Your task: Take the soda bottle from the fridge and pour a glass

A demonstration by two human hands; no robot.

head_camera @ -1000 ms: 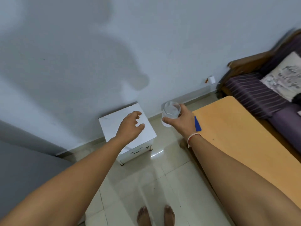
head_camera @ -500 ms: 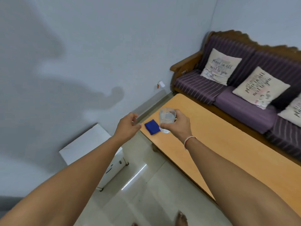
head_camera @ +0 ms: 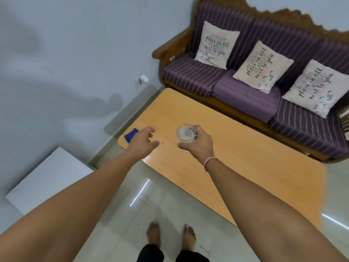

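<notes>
clear glass (head_camera: pixel 186 136) in hand, no bottle in sight
right hand (head_camera: pixel 197 143) grasps it over the tabletop (head_camera: pixel 236 148); left hand (head_camera: pixel 142 141) loose, empty; pouring looks undone.

A home living room, going by the wooden sofa (head_camera: pixel 255 76) with purple striped cushions and three printed throw pillows (head_camera: pixel 262 67) against the wall, a long low wooden table (head_camera: pixel 236 167) just in front of it, glossy tile floor (head_camera: pixel 143 201) and bare feet below.
</notes>
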